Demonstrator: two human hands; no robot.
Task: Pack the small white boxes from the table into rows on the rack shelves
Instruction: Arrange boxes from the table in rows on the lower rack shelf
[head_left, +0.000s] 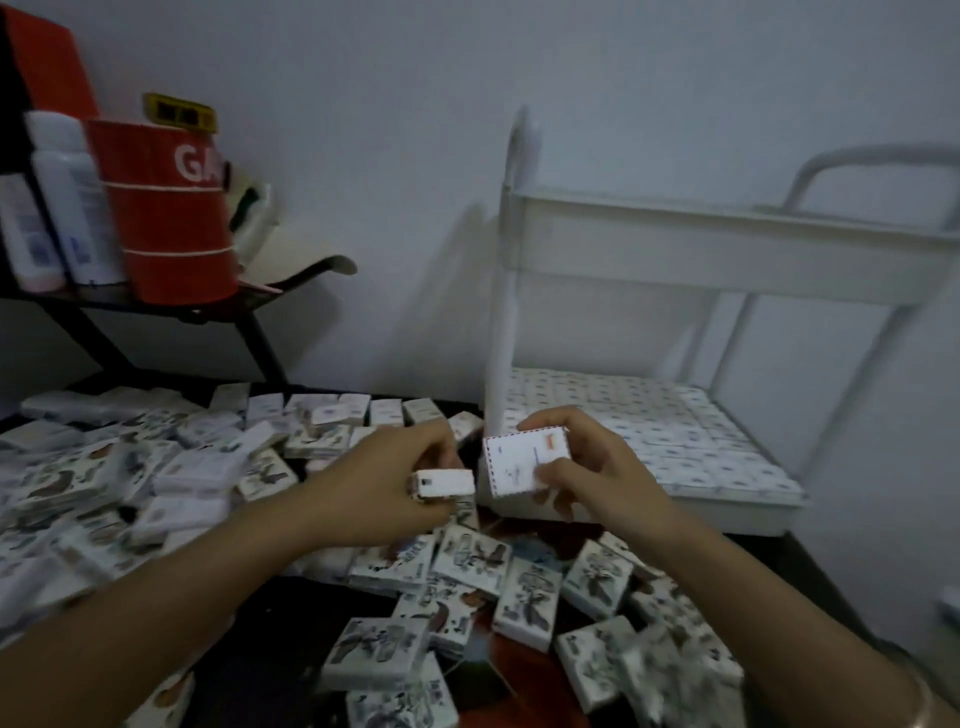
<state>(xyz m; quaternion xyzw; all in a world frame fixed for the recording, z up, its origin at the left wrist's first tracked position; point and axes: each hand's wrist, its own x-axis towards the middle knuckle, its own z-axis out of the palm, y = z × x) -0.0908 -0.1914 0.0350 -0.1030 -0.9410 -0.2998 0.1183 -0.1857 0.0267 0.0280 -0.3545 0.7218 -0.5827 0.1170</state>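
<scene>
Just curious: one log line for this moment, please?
left hand: grips small white cardboard box | right hand: holds red-edged white box | white metal rack: packed box rows on lower shelf

Hands: 2 — left hand (384, 467), right hand (587, 467).
Held boxes: 2, one per hand — end-on box (448, 483) in the left, flat box (522, 465) in the right.
Loose boxes (470, 561) on table (270, 623): dozens (heap overlaps, exact tally not readable).
Rack (511, 260): 1.
Rack shelves: 2 — upper shelf (727, 249), lower shelf (727, 506).
Packed boxes (649, 415) on lower shelf: many, in rows; too blurred to count.
White bottles (72, 202): 2.
Red tub (166, 223): 1.
</scene>
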